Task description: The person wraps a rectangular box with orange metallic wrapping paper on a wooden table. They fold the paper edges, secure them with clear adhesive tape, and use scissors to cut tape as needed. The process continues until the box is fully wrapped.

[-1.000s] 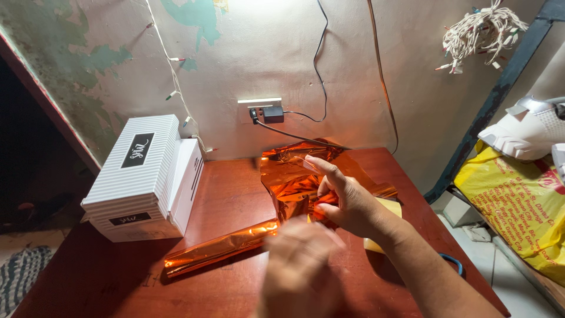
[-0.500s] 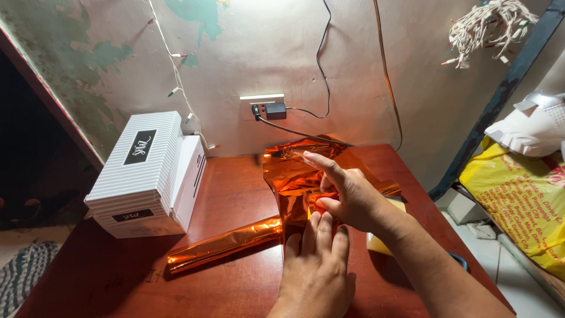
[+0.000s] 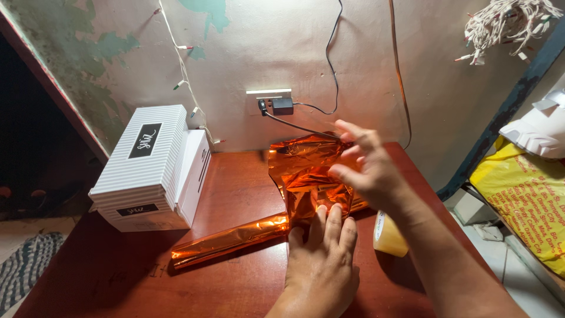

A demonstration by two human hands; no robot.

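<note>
Left hand [image 3: 321, 259] lay flat, fingers together, pressing the near edge of the orange foil-wrapped parcel [image 3: 310, 179] onto the desk [image 3: 229, 194]; it gripped nothing. Right hand [image 3: 368, 165] hovered over the parcel's far right side, fingers spread and apart, thumb touching the foil, clamped on nothing. The parcel stood near the middle of the desk toward its back edge. 1 roll of orange foil [image 3: 226, 241] lay aslant beside it, reaching toward the front left. 1 tape roll [image 3: 388, 234] sat near the right edge; 1 striped white box [image 3: 147, 168] occupied the back left corner.
</note>
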